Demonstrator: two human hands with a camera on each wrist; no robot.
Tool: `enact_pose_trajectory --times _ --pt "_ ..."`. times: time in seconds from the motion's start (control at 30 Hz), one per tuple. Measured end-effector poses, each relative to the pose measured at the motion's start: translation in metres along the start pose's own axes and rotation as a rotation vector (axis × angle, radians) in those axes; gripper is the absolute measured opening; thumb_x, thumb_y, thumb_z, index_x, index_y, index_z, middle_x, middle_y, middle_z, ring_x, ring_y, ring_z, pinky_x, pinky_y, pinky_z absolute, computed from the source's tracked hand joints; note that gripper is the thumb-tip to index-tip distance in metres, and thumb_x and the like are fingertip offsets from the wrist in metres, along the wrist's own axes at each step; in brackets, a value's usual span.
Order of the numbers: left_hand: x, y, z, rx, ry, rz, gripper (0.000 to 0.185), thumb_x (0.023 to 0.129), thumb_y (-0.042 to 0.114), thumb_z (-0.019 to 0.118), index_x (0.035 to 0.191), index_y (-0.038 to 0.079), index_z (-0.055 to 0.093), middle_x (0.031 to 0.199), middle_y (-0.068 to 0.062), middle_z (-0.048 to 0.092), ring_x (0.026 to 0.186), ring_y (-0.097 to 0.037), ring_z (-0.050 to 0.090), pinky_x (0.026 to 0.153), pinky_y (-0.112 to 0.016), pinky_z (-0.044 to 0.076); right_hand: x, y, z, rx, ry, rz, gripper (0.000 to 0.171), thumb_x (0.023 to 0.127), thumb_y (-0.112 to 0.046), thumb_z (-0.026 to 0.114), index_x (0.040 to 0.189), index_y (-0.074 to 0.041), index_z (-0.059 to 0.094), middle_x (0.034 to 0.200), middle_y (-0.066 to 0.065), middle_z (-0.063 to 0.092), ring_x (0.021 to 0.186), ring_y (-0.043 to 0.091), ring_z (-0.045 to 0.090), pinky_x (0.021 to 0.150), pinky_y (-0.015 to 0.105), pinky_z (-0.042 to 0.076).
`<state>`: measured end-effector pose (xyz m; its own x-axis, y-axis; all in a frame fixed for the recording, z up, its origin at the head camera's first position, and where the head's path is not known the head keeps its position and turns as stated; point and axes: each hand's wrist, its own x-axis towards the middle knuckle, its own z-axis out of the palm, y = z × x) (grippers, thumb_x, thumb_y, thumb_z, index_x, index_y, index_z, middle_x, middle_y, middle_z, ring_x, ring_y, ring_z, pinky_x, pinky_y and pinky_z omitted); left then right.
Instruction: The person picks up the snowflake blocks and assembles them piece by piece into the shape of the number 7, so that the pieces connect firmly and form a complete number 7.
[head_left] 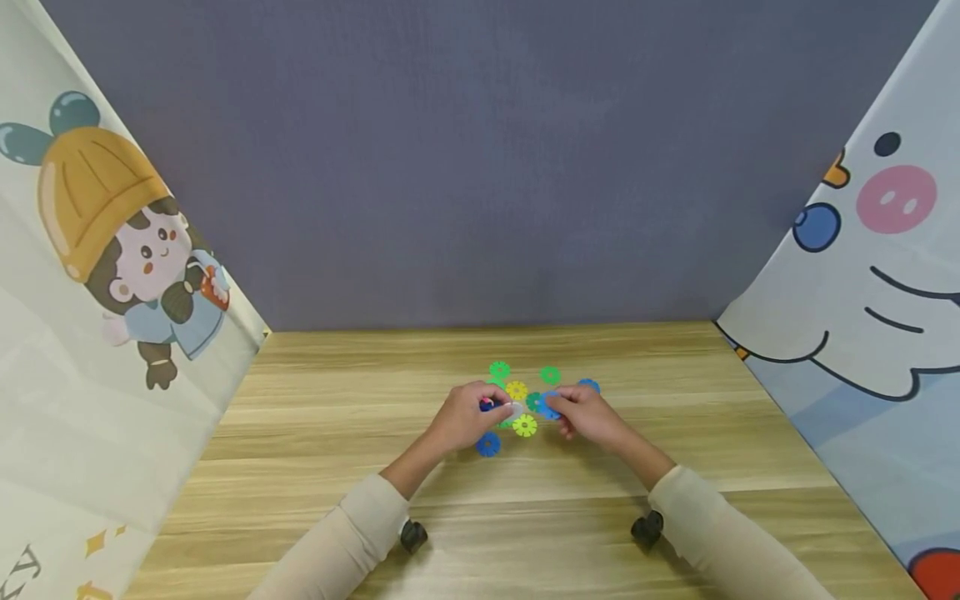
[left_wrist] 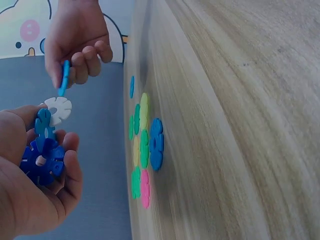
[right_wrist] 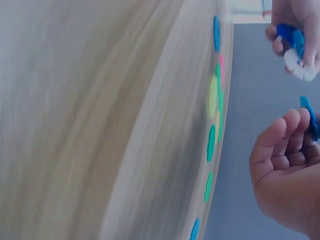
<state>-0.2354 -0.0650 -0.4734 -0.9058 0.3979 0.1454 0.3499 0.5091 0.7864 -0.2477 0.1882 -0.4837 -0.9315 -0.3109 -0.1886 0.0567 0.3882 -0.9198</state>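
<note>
My left hand (head_left: 467,417) grips a small chain of joined plastic snowflake discs. In the left wrist view the chain runs from a dark blue disc (left_wrist: 31,175) through a lighter blue disc (left_wrist: 40,124) to a white disc (left_wrist: 64,106) at its outer end. My right hand (head_left: 596,417) pinches a single blue disc (left_wrist: 64,80) between thumb and forefinger, its other fingers curled. This disc is held apart from the white one, across a short gap. Both hands are raised over the table, facing each other.
Loose discs lie flat on the wooden table (head_left: 315,433): blue (head_left: 482,450), yellow-green (head_left: 525,433), yellow (head_left: 510,390), several green ones (head_left: 550,368) and a pink one (left_wrist: 145,190). Another blue disc (head_left: 591,384) lies behind the right hand. A grey panel (head_left: 480,167) stands at the back.
</note>
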Motion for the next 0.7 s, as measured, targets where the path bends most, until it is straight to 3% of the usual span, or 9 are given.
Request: enact_pose_trajectory --times 0.2,0.5,0.7 --pt "-0.001 0.001 0.002 0.0 0.017 0.017 0.015 0.097 0.034 0.07 0.1 0.02 0.076 0.099 0.004 0.071 0.086 -0.009 0.063 0.075 -0.027 0.056 -0.002 -0.005 0.011 0.067 0.008 0.012 0.03 0.106 -0.027 0.056 0.101 0.0 0.067 0.068 0.002 0.057 0.059 0.011 0.054 0.055 0.024 0.05" --pt "-0.002 0.004 0.002 0.003 0.022 0.01 0.014 0.097 0.032 0.07 0.1 0.021 0.076 0.099 0.003 0.071 0.086 -0.009 0.064 0.075 -0.027 0.056 -0.003 -0.004 0.019 0.093 -0.033 -0.028 0.032 0.105 -0.029 0.057 0.081 -0.008 0.059 0.065 -0.002 0.055 0.057 0.01 0.053 0.055 0.024 0.049" --pt "-0.003 0.004 0.003 -0.003 0.024 0.005 0.015 0.097 0.034 0.07 0.1 0.021 0.076 0.099 0.003 0.071 0.085 -0.009 0.064 0.074 -0.026 0.056 -0.004 -0.003 0.019 0.096 -0.044 -0.031 0.032 0.105 -0.029 0.058 0.078 -0.011 0.057 0.065 -0.003 0.056 0.058 0.01 0.052 0.056 0.024 0.049"
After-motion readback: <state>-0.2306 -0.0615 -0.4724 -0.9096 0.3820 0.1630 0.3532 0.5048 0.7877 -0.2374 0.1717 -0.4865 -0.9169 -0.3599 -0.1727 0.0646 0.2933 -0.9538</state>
